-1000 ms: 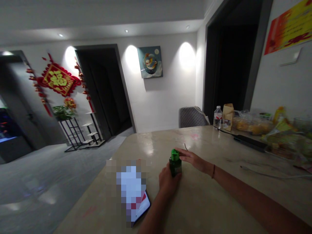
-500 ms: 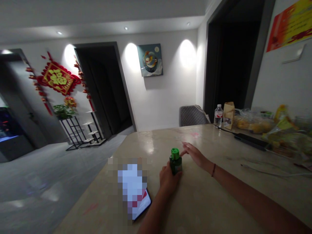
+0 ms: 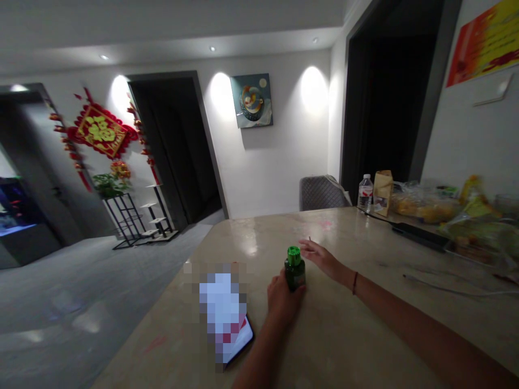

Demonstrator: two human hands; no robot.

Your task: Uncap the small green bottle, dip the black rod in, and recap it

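A small dark green bottle with a bright green cap stands upright on the table. My left hand is wrapped round its lower part from the near left side. My right hand hovers just right of the cap, fingers stretched out towards it. I cannot tell whether a fingertip touches the cap. A thin dark tip shows above those fingers, too small to make out. Left of the bottle lies a phone with a lit screen, mostly blurred out by pixels.
At the table's far right are a water bottle, a paper bag, plastic bags of food, a black box-like device with a cord, and a white cable. A grey chair stands behind the table.
My right hand's fingers have moved a little left and closer to the cap. My left hand keeps its hold on the bottle. The view has shifted slightly.
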